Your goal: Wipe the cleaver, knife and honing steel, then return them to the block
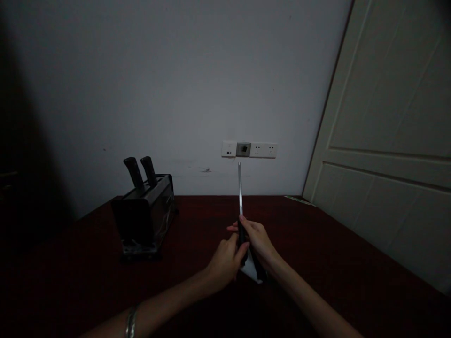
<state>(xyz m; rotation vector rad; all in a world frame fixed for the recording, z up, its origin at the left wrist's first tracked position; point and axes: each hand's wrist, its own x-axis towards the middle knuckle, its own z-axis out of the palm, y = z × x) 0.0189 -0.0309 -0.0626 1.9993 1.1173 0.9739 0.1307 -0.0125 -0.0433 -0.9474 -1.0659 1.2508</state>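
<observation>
A sharpening steel with a slim, shiny rod and a black handle points up and away from me at the middle of the table. My left hand is closed round the lower part of the black handle, thumb on top. Higher up, near the base of the rod, my right hand grips the same handle from the right side. Beneath the hands a white, flat, pointed piece shows beside something dark; my hands partly hide both, and I cannot tell what they are.
To the left on the dark red table stands a black knife block with two black handles sticking out. Behind the table is a pale wall with a row of sockets. A white panelled door borders the right side.
</observation>
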